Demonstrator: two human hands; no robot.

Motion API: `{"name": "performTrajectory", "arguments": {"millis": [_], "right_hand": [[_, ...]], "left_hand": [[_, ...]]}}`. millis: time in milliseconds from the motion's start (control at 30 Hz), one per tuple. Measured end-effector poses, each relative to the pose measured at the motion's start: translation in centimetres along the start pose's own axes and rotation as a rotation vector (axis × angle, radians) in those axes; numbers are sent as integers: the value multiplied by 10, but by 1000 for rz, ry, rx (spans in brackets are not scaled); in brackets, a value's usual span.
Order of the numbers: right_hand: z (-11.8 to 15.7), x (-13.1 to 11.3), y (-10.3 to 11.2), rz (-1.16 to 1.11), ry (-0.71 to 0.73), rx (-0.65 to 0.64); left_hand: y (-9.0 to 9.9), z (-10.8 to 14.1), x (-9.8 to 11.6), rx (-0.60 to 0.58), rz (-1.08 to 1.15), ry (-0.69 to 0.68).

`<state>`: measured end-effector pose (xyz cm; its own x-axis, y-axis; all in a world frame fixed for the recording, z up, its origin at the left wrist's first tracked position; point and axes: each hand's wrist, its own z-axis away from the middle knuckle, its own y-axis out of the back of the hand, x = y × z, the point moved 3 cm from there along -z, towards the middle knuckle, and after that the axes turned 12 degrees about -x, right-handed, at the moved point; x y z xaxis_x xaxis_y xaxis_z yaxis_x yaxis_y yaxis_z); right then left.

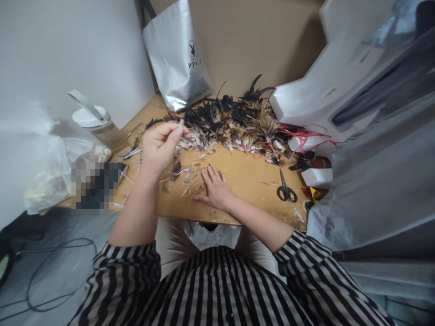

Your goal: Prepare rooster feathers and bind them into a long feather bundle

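My left hand [160,147] is raised over the left side of the table [244,167], thumb and fingers pinched together. At its fingertips shows a small whitish piece [181,123], too small to name exactly. My right hand [215,188] lies palm down on the tabletop, fingers stretched out and apart. Loose feather scraps [192,186] are strewn beside and around its fingertips. Behind both hands a long heap of black and brown feathers [234,120] runs along the back of the table. To the right lie black-handled scissors [287,190], blades pointing away from me.
A silver bag [180,59] stands at the back. On the left are a lidded bottle [102,124] and a plastic bag [50,172]. Red strings [307,136] lie at the right, near white foam pieces [317,177]. Grey cloth [384,181] hangs along the right side.
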<state>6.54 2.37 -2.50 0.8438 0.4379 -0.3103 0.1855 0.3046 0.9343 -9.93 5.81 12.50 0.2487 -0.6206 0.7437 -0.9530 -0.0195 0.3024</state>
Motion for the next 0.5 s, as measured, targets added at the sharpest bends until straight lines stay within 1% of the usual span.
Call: {"name": "performTrajectory", "arguments": {"millis": [33, 100, 167, 233, 300, 367, 433, 467, 500], "right_hand": [[-9, -2, 0, -7, 6, 0], [-26, -6, 1, -20, 15, 5], [-40, -10, 2, -35, 17, 11], [-52, -13, 3, -58, 12, 28], [-63, -15, 5, -91, 25, 53], [-69, -15, 11, -138, 71, 81], [-66, -12, 20, -189, 134, 107], [-60, -8, 26, -209, 162, 121], [-51, -3, 31, -217, 187, 137]], "left_hand": [[7, 7, 12, -114, -67, -5], [11, 26, 26, -407, -169, 9], [6, 50, 25, -667, -232, 44], [-2, 75, 9, -794, -276, 70], [-10, 96, -15, -856, -324, 104], [-10, 110, -40, -857, -391, 152], [-1, 116, -61, -774, -476, 181], [7, 116, -69, -725, -521, 208], [15, 116, -76, -715, -548, 231]]}}
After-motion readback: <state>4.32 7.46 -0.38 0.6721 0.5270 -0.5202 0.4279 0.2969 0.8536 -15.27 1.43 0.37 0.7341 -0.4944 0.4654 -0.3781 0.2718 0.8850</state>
